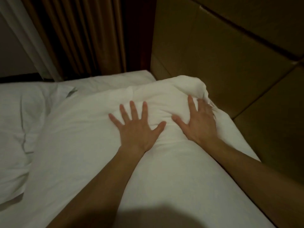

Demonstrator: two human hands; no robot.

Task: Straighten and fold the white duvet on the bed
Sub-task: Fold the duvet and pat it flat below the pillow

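Note:
The white duvet (79, 139) lies thick across the bed, bunched into a rumpled hump at its far right end by the headboard. My left hand (137, 127) presses flat on the duvet with fingers spread. My right hand (199, 122) lies flat beside it, a little to the right, fingers straight; its outer fingers are blurred and reach into the crumpled corner of the duvet near the bed's right edge.
A white pillow (14, 129) lies at the left of the bed. A brown padded headboard (222, 51) rises close along the right. Brown curtains (79, 33) hang beyond the bed's far edge. The room is dim.

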